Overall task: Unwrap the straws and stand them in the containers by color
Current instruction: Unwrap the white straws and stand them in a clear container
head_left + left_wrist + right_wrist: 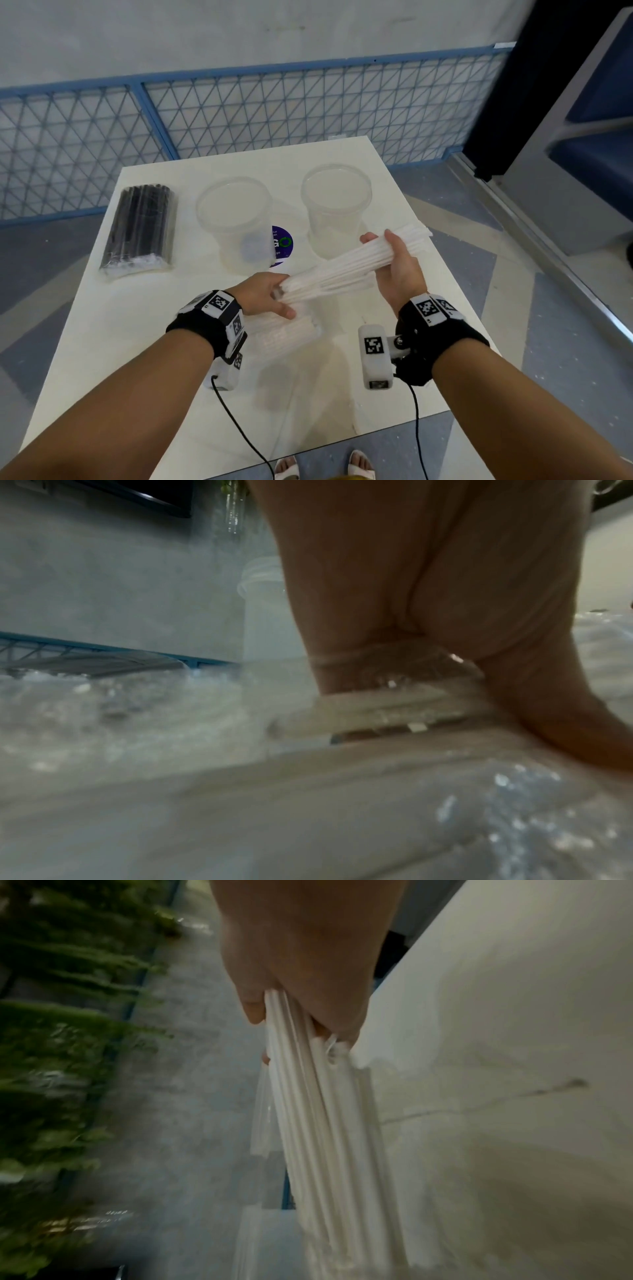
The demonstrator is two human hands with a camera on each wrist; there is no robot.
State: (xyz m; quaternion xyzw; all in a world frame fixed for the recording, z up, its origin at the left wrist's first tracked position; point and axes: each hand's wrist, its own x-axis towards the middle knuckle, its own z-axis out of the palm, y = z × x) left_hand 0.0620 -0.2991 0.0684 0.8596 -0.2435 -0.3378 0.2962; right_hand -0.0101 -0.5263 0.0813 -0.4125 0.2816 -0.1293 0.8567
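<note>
A bundle of white straws (pixel 342 270) hangs slantwise above the white table (pixel 137 359). My right hand (pixel 394 263) grips its far part, and the tips fan out past that hand. My left hand (pixel 270 294) holds the near end, fingers curled over it. The right wrist view shows my right hand (pixel 301 961) wrapped round the white straws (pixel 325 1123). A crumpled clear wrapper (pixel 291 332) lies under the left hand, with white showing through it. Black straws (pixel 140 229), still in their clear pack, lie at the back left. Two clear containers (pixel 236 222) (pixel 337 209) stand behind, with nothing in them.
A round purple sticker (pixel 282 245) lies on the table between the containers. A blue mesh fence (pixel 274 109) runs behind the table. Cables hang from both wrist cameras over the near edge. In the left wrist view, blurred clear plastic (pixel 394 696) crosses my fingers.
</note>
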